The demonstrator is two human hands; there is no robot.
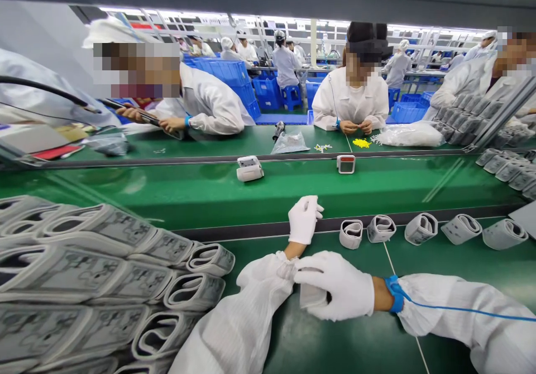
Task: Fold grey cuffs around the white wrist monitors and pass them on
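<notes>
Facing a green workbench (335, 346), I have a tall stack of rolled grey fabric cuffs (104, 268) on my left, their printed sides outward, probably heaped there to stay within easy reach. My left hand (304, 220), in a white glove, rests beside the edge of a green conveyor belt (268, 192), its fingers loosely curled and holding nothing I can see. Two white plastic devices (250, 168) sit on the belt beyond it, well apart, perhaps so that each stays separate. My gloved right hand (335, 284) is closed around one grey rolled cuff (310, 296), pinning it to the bench just beside my left sleeve (238, 318). A blue wrist strap (394, 295) circles my right wrist, and its thin blue wire (460, 308) runs off to the right, likely as protection against static. Further right, five more rolled cuffs (421, 229) stand in a neat row along the belt's edge, apparently spaced for picking up singly.
</notes>
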